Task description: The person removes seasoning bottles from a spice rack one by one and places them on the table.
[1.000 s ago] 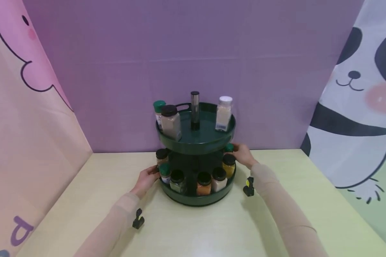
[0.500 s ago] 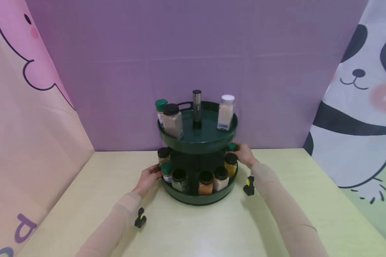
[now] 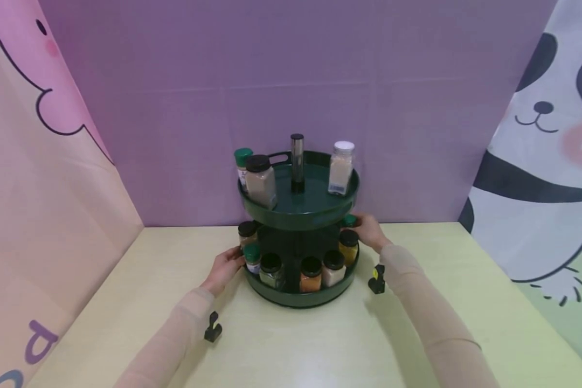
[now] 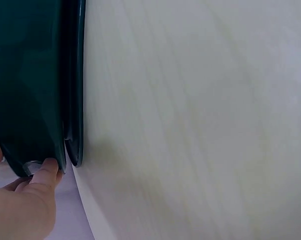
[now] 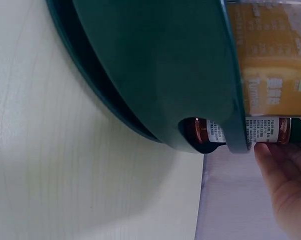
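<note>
At left, brace lower tray (image 3: 298,300), set mid-table (image 3: 291,353), using left hand (image 3: 223,272), with fingers apparently curled on wall and thumb by rim; exact contact partly hidden. Avoid knocking near-left green-capped jar (image 3: 252,257), just beside fingertips. Mid-scene, don't jolt upper tray (image 3: 315,191): could topple white-capped jar (image 3: 340,171) at its right. Further right, mind turmeric jar (image 5: 275,60), just near of right hand (image 3: 370,233). With right fingers, pinch far-right green-capped jar (image 5: 263,130) lightly but surely, upright inside lower tray beside wall; avoid levering against rim.
</note>
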Demonstrator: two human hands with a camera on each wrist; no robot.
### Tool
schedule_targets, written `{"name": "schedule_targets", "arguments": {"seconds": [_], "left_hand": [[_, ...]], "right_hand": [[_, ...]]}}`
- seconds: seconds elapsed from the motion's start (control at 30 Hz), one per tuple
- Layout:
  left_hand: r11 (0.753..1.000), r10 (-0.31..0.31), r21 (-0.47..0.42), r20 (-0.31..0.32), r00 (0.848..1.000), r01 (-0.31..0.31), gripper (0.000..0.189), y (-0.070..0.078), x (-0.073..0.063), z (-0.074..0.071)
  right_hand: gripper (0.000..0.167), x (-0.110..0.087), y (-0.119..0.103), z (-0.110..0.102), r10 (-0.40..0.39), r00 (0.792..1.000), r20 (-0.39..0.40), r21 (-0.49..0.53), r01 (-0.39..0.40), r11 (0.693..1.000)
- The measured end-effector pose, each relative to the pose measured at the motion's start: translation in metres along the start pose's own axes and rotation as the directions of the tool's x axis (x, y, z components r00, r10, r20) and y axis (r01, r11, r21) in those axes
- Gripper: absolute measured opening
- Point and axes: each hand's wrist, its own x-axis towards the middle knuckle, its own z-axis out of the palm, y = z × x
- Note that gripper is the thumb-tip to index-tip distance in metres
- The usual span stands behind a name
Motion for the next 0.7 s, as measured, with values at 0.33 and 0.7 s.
{"name": "schedule_targets", "arguments": {"seconds": [0.33, 0.7], "left_hand": [[0.999, 0.014, -0.029, 0.0, 1.0, -0.014, 0.052, 0.0, -0.002, 0.0], [1.0, 0.017, -0.027, 0.007, 1.0, -0.016, 0.052, 0.0, -0.004, 0.0]], "right_hand": [[0.033, 0.0, -0.006, -0.007, -0.014, 1.0, -0.012, -0.005, 0.014, 1.0], [0.024, -0.001, -0.021, -0.02, -0.018, 1.0, 0.0, 0.052, 0.018, 0.998]]}}
